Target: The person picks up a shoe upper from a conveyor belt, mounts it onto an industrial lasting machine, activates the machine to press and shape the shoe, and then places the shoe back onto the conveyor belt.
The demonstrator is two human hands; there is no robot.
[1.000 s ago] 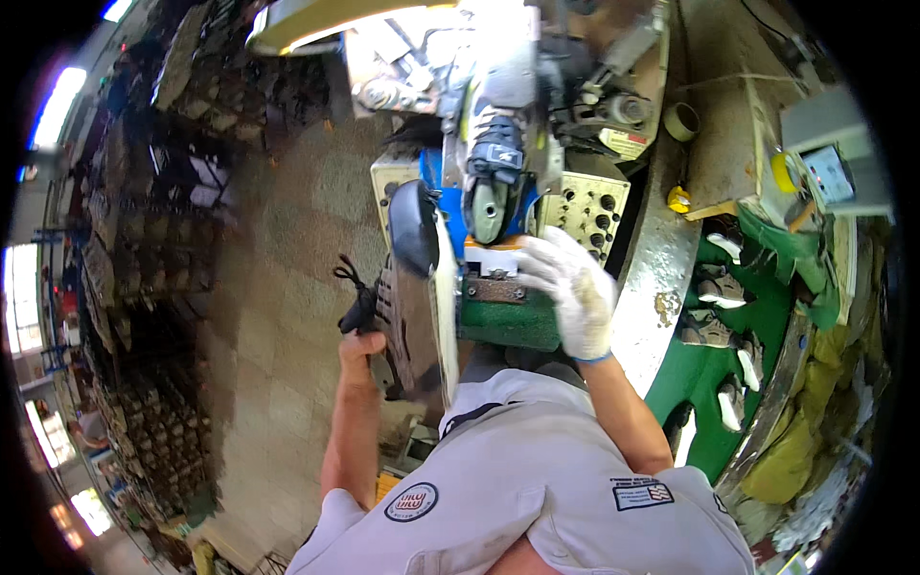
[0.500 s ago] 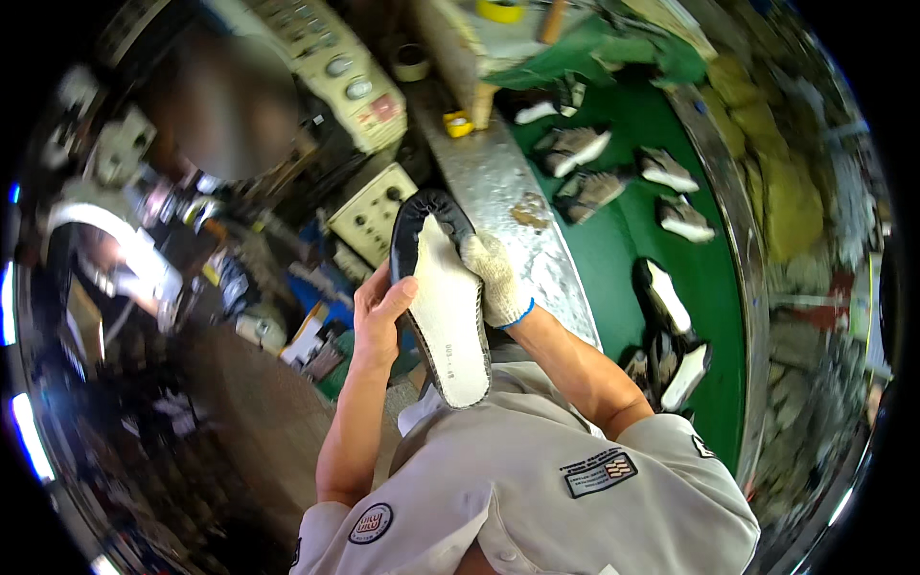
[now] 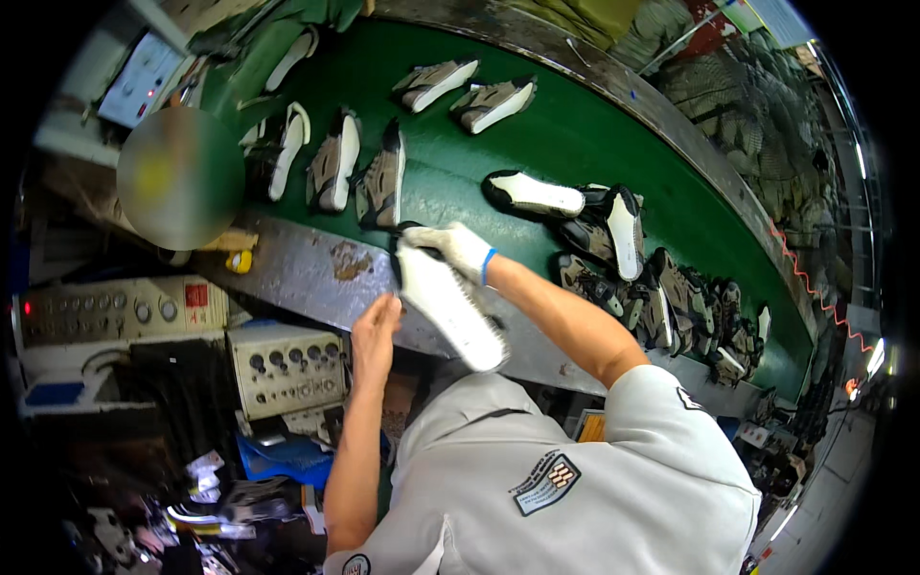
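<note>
A shoe upper with a white sole board facing up is in my right hand, which wears a pale knit glove with a blue cuff edge. The gloved fingers close round its dark toe end, and the heel end points toward my body. Bare and off the shoe, my left hand is just beside its left edge with the fingers raised and nothing in them. Beyond the toe, a grey-brown shoe upper stands on the green conveyor belt; another, white-bottomed shoe upper lies farther right.
A metal ledge runs along the belt's near side. Control boxes with knobs stand at the left, a yellow tape measure near them. Several shoe uppers crowd the belt's right part. A red coiled cord hangs at the far right.
My view has turned right toward the belt. My left hand has let go of the shoe upper, while my right hand keeps hold and has brought it over the metal ledge.
</note>
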